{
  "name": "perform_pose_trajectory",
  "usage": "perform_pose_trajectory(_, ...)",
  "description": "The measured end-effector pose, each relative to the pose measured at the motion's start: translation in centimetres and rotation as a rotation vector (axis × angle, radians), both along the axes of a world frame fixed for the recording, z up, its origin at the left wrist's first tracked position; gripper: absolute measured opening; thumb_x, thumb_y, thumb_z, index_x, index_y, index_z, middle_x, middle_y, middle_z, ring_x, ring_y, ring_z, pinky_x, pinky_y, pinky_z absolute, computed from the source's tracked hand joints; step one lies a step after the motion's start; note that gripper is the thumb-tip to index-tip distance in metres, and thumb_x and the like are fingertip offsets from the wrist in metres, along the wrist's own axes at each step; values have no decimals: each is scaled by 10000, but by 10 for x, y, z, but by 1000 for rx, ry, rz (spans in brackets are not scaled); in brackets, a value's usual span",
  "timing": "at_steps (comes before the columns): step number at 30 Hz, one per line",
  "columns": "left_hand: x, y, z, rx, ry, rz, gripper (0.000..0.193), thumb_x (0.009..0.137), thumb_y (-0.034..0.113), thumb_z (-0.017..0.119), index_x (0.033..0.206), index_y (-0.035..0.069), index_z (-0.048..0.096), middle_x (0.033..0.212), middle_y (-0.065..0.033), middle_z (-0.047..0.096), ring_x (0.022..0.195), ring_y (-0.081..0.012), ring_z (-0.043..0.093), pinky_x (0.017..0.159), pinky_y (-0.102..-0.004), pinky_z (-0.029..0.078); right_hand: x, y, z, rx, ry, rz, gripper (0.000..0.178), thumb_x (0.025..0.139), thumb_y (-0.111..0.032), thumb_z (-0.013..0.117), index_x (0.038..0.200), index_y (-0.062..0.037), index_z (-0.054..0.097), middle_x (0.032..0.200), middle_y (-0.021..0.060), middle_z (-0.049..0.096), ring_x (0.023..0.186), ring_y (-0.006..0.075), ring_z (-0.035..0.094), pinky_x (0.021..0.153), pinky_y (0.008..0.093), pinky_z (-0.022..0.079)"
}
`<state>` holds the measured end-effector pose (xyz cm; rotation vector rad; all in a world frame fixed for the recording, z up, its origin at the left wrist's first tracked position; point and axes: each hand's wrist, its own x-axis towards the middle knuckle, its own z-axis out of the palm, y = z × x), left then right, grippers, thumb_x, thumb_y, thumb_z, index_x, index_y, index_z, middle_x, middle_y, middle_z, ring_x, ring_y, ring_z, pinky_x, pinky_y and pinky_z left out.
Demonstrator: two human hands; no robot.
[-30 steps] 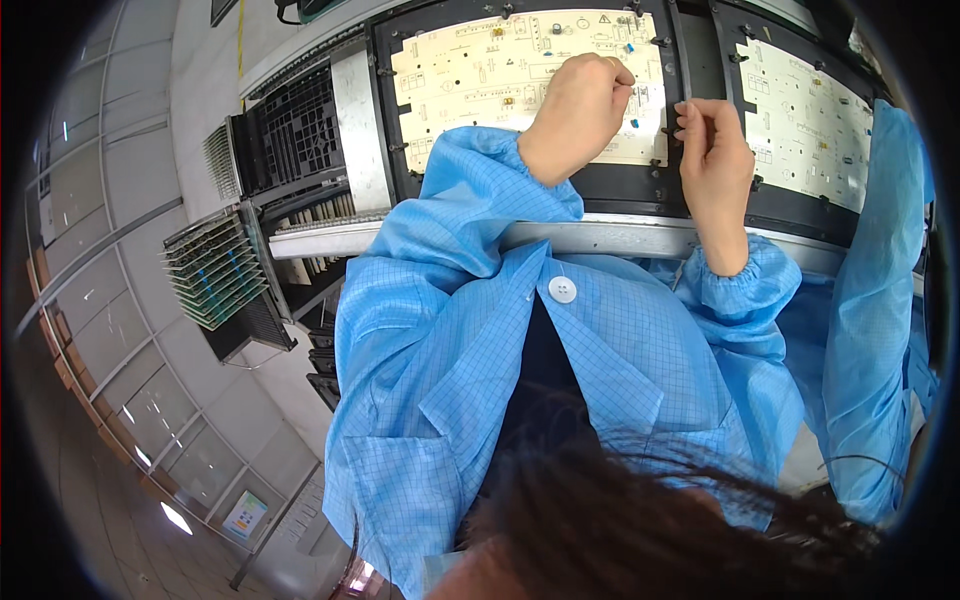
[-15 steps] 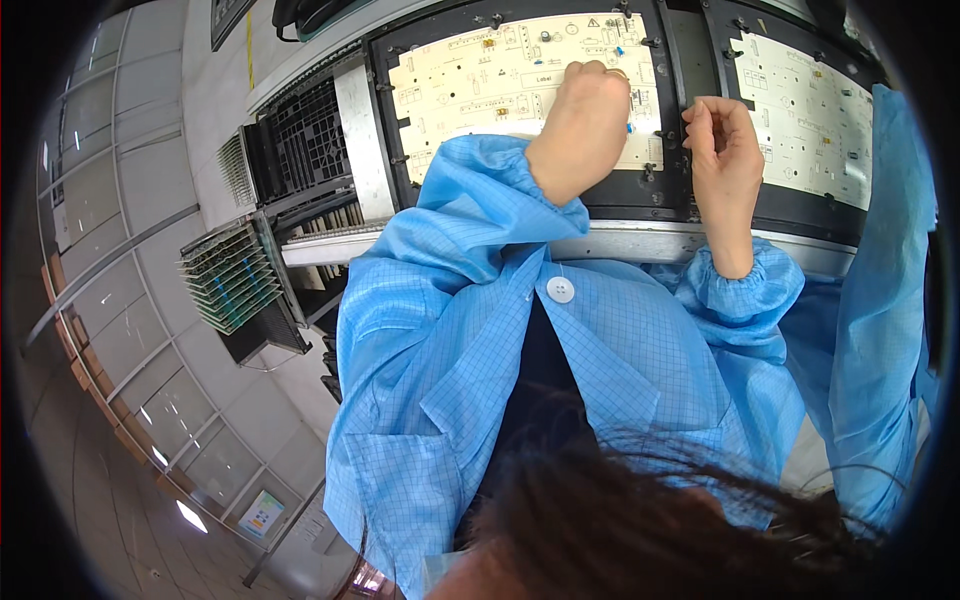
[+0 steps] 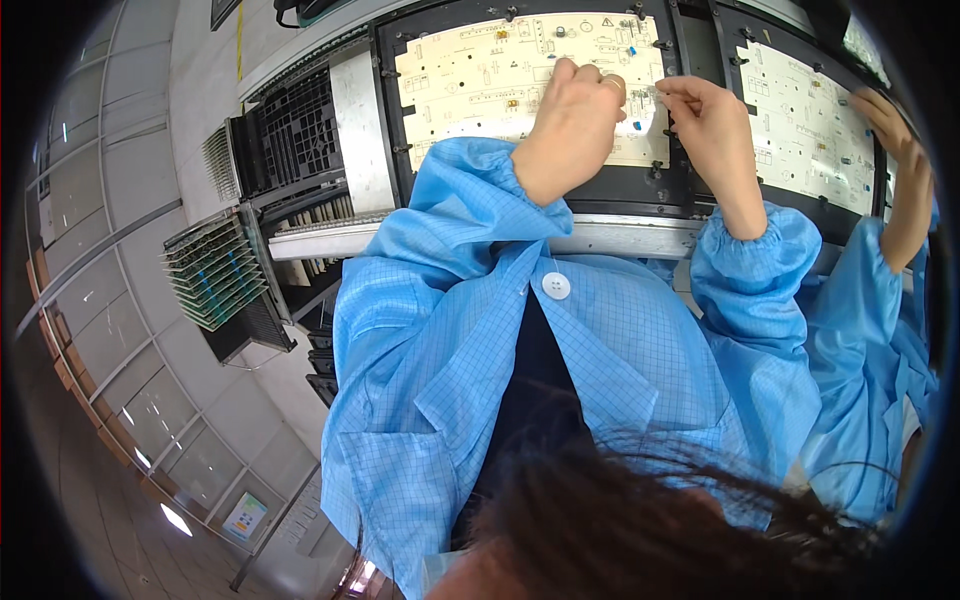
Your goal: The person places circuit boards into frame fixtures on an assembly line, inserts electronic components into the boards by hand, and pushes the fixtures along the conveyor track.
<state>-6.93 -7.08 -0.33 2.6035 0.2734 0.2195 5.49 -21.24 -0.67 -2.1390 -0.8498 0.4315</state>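
Observation:
A cream-coloured printed circuit board (image 3: pixel 440 112) lies in a black frame (image 3: pixel 620 188) in front of me. It carries a few small parts, among them a blue component (image 3: pixel 633 51) near its right end. My left hand (image 3: pixel 572 132) is over the middle right of this board, fingers curled; its fingertips are partly hidden, and what they hold cannot be made out. Over the board's right edge my right hand (image 3: pixel 715 130) pinches thumb and forefinger together, the tips pointing left. Something tiny and thin may be between them, too small to name.
A second cream circuit board (image 3: pixel 790 100) in a black frame lies to the right. Beside it a co-worker's hand (image 3: pixel 893 130) reaches in from a blue sleeve. A metal rail (image 3: pixel 640 238) runs along the near side. At left stands a rack of upright green boards (image 3: pixel 215 275).
My right hand has moved up and left, its pinched fingers now over the board's edge. My left hand has shifted slightly left. A co-worker's hand has appeared at the right-hand board.

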Motion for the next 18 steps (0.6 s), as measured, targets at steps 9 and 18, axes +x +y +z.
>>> perform_pose_trajectory(9, 4, 33, -4, -195, -189, 117, 67, 788, 36, 632, 794, -19, 671, 726, -182, 652, 706, -361, 607, 837, -429, 429, 16, 17, 9, -163, -69, 12, 164, 793, -23, 650, 945, 24, 605, 684, 88, 642, 615, 154, 643, 559, 269, 500)
perform_pose_trajectory(18, 13, 23, -8, -14, -132, 54, 105, 698, -4, 624, 785, -54, 652, 731, -200, 647, 733, -348, 620, 828, -430, 422, 29, 34, 23, -311, 113, 74, 174, 724, 13, 599, 897, 27, 602, 694, 109, 622, 612, 203, 656, 557, 317, 530)
